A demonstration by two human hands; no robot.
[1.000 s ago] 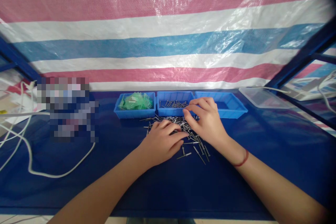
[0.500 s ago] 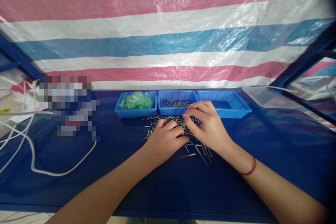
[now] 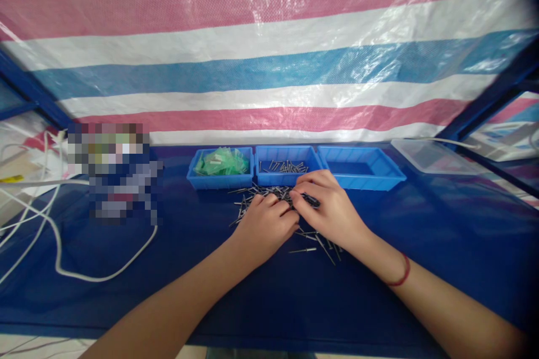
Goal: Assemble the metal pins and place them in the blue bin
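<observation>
A heap of small metal pins lies on the blue table top in front of three blue trays. My left hand rests on the heap with its fingers curled under. My right hand lies beside it, fingertips pinched down into the pins and touching the left fingertips. What either hand holds is hidden. The left tray holds green plastic pieces. The middle tray holds several pins. The right tray shows a bare bottom.
A white cable loops over the table's left part beside a blurred-out object. A clear plastic lid lies at the back right. A striped tarpaulin closes off the back, with blue frame bars on both sides.
My right hand has drawn back from the middle tray's edge onto the pin heap, meeting my left fingertips. The left hand has barely shifted.
</observation>
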